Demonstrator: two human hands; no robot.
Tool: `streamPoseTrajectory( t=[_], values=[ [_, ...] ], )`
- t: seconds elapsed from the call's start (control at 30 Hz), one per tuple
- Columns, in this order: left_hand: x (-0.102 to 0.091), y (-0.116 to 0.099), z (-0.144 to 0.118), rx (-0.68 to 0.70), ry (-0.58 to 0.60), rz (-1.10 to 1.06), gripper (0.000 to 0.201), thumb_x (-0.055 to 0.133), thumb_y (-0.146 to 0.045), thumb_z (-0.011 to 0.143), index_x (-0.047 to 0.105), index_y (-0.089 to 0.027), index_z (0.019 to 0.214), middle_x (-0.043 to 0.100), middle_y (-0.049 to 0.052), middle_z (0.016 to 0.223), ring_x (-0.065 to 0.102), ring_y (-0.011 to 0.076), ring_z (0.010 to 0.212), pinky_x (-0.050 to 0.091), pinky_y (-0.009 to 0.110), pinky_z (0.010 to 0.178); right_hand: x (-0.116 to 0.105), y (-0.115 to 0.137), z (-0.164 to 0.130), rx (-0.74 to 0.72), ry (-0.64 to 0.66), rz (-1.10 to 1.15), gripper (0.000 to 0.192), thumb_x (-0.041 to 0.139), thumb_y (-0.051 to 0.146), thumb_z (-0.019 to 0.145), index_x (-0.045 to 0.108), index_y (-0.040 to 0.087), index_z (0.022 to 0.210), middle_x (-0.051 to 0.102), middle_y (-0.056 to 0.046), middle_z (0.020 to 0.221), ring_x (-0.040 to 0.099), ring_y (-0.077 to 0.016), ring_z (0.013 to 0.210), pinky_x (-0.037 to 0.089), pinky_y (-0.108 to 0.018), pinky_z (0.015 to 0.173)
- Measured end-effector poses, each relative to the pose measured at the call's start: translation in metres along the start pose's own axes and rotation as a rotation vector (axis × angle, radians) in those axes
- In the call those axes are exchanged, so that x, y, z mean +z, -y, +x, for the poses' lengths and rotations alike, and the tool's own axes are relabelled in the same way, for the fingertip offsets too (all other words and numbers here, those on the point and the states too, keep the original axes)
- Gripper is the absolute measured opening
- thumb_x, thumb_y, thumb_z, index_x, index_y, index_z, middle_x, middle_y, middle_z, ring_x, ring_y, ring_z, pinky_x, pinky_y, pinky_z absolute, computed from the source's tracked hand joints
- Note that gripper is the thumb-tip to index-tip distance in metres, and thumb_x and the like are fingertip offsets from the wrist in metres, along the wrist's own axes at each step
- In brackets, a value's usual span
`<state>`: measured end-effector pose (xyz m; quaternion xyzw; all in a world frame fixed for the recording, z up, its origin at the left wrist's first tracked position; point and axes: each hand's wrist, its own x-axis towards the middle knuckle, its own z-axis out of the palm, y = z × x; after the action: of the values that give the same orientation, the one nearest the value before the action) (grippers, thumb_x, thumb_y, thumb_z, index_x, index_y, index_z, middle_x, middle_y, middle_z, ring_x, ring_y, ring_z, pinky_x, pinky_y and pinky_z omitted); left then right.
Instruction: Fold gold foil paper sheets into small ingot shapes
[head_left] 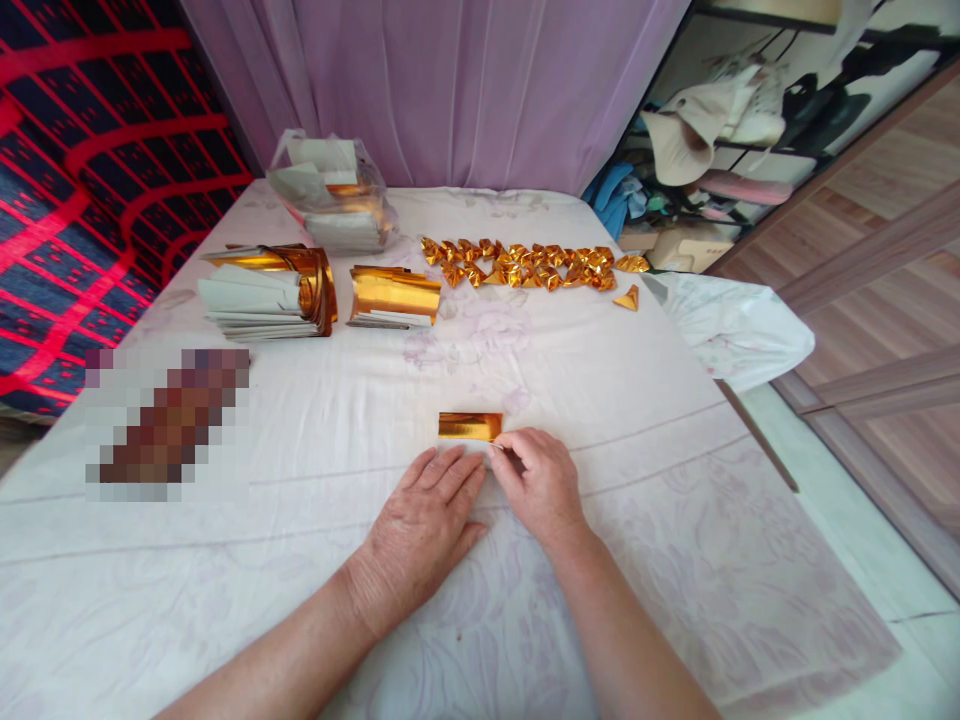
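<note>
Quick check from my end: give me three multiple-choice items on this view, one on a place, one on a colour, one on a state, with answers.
1. Where do the folded pieces lie?
A. in a row at the table's far side
B. under the left hand
C. on the floor

2. What colour is the foil strip?
A. silver
B. gold
C. green

3. How is the left hand?
A. clenched in a fist
B. raised in the air
C. flat on the cloth

Answers: 1 A, they line up near the curtain; 2 B, it shines gold; 3 C, fingers spread flat.
</note>
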<state>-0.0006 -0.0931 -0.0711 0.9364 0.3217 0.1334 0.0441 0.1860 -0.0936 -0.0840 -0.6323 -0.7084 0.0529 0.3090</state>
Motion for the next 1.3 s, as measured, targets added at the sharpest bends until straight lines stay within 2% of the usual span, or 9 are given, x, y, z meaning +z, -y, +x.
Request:
streamPoseTrajectory(
  t=[1.3],
  values=[
    [-0.0016, 0.0028, 0.0006, -0.029, 0.052, -0.089, 0.052, 0.05, -0.042, 0.094, 0.046, -0.015, 0.138, 0.055, 0.01, 0.139, 0.047, 0.0266, 0.132, 0.034, 0.046, 0.112, 0.0004, -0.0002, 0.0003, 0.002, 0.014, -0.024, 0.018, 0.053, 0.028, 0.092, 0.061, 0.021, 0.078, 0.063, -0.001, 0.071, 0.057, -0.0168, 0.071, 0.036, -0.029, 0.07]
  ],
)
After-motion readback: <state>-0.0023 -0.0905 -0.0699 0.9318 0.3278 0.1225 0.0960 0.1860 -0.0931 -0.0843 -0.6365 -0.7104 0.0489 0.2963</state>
